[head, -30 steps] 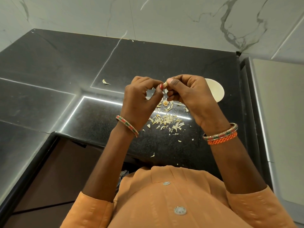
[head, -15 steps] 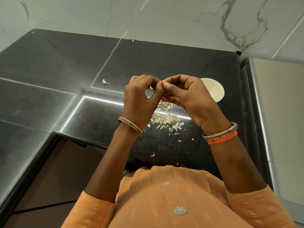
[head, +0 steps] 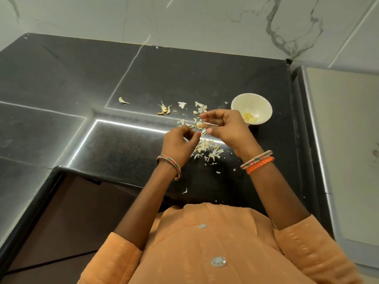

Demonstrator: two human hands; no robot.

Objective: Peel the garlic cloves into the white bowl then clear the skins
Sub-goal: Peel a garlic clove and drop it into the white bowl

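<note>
both hands over the black tabletop [head: 205,64], close together but not touching. left hand [head: 178,144] sits lower and nearer the body, fingers curled in w/ thumb tip meeting the index tip; can't tell if anything is pinched there, too small. right hand [head: 226,126] is just above and right of it, fingers loosely spread and half bent, thumb pointing left; looks like a thin pale sliver by the fingertips, prob skin, but can't confirm the grip actually holds it.

white bowl [head: 251,108] stands on the tabletop just right of and behind the right hand, hand's edge overlapping its near-left rim in view. peeled garlic cloves [head: 248,117] lie in the bowl's bottom, yellowish, a few pcs.

garlic skins [head: 207,149] are piled on the tabletop directly under and between both hands, densest just right of the left hand. more flakes scattered behind the hands toward the wall, plus a curled yellowish clump [head: 164,109] further left and one lone flake [head: 122,100] well left of that. a few stray bits lie near the tabletop's front edge.

bangles on both wrists, orange sleeves at the bottom. marble wall [head: 205,19] behind, pale appliance top [head: 346,140] to the right.
</note>
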